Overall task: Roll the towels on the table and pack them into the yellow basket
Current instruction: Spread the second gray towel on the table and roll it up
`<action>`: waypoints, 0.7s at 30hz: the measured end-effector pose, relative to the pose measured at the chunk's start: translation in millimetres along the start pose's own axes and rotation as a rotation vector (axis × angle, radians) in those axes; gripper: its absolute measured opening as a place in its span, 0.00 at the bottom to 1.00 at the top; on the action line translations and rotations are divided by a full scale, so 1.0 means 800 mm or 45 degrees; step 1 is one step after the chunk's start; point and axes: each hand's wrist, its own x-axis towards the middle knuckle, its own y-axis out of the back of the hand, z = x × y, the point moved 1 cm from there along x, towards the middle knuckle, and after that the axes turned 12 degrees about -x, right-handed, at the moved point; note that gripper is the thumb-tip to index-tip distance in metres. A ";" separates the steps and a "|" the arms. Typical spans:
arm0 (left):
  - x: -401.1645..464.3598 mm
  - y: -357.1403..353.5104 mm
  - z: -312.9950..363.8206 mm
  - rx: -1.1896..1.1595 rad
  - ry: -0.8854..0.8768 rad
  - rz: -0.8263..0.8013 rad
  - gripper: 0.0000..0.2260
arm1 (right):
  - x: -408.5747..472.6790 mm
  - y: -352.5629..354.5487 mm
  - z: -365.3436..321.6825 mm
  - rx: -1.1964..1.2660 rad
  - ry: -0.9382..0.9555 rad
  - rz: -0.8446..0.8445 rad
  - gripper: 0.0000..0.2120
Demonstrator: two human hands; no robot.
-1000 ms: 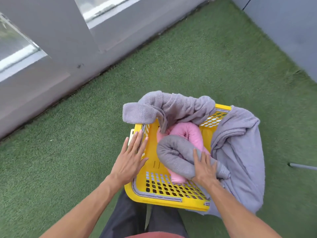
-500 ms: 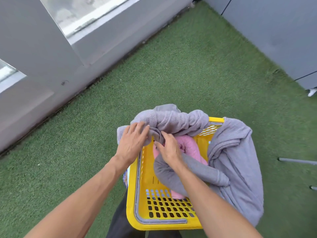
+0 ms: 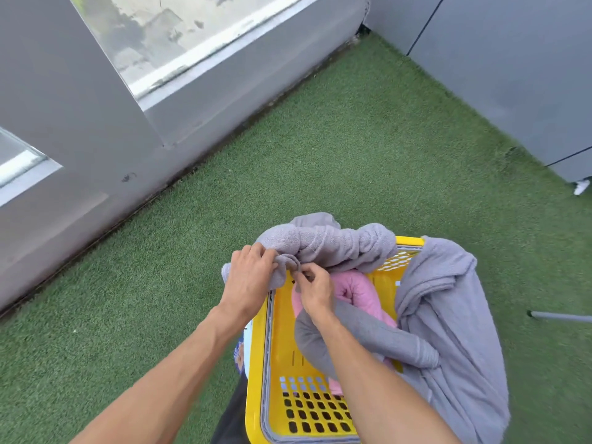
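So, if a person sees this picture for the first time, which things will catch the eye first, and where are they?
The bright yellow basket at the bottom centre stands out against the green turf. Inside it lie a pink rolled towel and a grey rolled towel. At its far left corner, the left hand and right hand grip a loose grey towel draped over the rim.

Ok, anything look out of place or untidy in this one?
Yes. Two grey towels aren't packed: one hangs loose over the yellow basket right side, another, bunched across the far rim, is gripped by both hands.
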 end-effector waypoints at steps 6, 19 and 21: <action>0.020 0.037 0.032 -0.284 0.044 0.013 0.07 | -0.033 0.077 -0.022 0.050 0.143 0.193 0.05; 0.196 0.221 0.356 -0.588 -0.543 0.327 0.11 | -0.022 0.520 -0.170 -0.003 0.463 0.988 0.09; 0.209 0.237 0.423 -0.597 -0.646 0.342 0.12 | -0.038 0.593 -0.164 0.011 0.482 1.070 0.10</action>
